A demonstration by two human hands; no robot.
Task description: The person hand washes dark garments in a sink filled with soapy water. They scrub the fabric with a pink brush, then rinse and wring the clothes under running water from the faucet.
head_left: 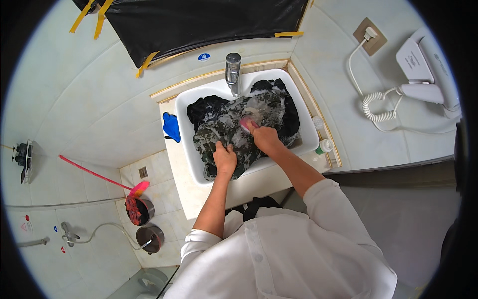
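In sink [186,143]: left hand [225,159] gripping soapy camouflage cloth [213,133], right hand [267,139] gripping pink brush [245,124]; cloth could bunch or slide if left grip slackens.

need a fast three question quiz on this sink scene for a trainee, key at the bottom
1. Multiple choice: what does the right hand hold?
a) a white wall-mounted hair dryer
b) a small pink handheld object
c) a shiny chrome faucet

2. True or false: the bright blue floppy item lies outside the white rectangular sink, on the person's left.

3. Fill in the blank: the left hand touches dark green-grey fabric with a ____ pattern.

Key: 1. b; 2. true; 3. camouflage
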